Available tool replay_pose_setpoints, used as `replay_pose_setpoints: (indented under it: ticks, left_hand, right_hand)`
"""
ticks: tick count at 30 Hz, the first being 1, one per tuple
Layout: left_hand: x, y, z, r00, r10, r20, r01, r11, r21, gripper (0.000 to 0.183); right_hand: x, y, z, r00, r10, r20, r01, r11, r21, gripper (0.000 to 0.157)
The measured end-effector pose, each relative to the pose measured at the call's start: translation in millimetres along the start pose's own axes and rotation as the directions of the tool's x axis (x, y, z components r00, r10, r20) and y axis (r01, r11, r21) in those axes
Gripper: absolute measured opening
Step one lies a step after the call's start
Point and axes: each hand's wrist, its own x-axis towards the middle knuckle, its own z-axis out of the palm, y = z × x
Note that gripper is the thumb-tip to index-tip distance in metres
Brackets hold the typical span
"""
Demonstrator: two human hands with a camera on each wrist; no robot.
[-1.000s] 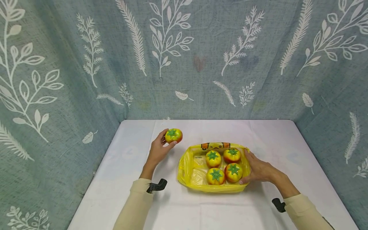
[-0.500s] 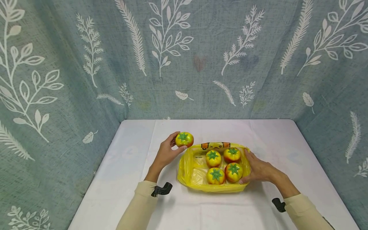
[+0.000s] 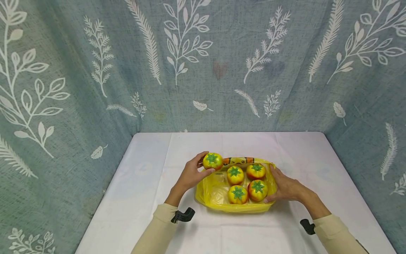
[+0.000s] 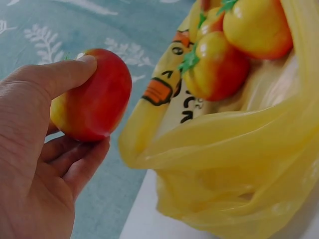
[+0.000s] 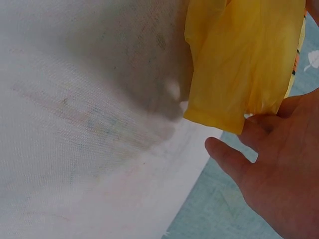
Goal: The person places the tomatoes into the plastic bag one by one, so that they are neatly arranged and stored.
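Note:
My left hand (image 3: 190, 173) holds a yellow-and-red tomato (image 3: 213, 161) with a green star-shaped top between thumb and fingers, over the far left corner of a yellow plastic bag (image 3: 203, 193). In the left wrist view, the held tomato (image 4: 102, 94) shows its red side, apart from the bag (image 4: 224, 154). Several similar tomatoes (image 3: 238, 194) sit inside the bag, toward its right half. My right hand (image 3: 288, 187) is spread along the bag's right end. In the right wrist view, its thumb stands away from the bag (image 5: 239, 64) and its fingers touch the bag's edge, partly hidden.
A white cloth-covered table (image 3: 139, 208) lies under the bag. Behind it and on both sides hangs a blue-green curtain (image 3: 219, 98) with white leaf prints. Black camera mounts (image 3: 184, 215) are worn on both wrists.
My left hand has carried the tomato rightward and slightly nearer, from left of the bag to over its far left corner. The right hand and the bag stay put.

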Motion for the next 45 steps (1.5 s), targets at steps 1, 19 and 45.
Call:
replay_pose_setpoints:
  ticks: [1, 19, 45]
  left_hand:
    - [-0.3, -0.6, 1.5, 1.000, 0.006, 0.005, -0.006, 1.000, -0.001, 0.071]
    - [-10.5, -0.2, 19.7, 0.996, 0.003, 0.086, -0.002, 1.000, -0.017, 0.072]
    - [-17.1, -7.2, 29.5, 0.986, -0.076, 0.146, 0.071, 0.997, 0.042, 0.073]
  right_hand:
    - [0.2, 0.1, 0.0, 1.000, -0.001, -0.001, 0.001, 1.000, -0.003, 0.143]
    - [1.1, 2.1, -0.2, 1.000, -0.016, -0.009, 0.016, 1.000, 0.006, 0.142]
    - [-0.3, 1.5, 2.2, 1.000, -0.010, -0.015, 0.009, 1.000, -0.008, 0.140]
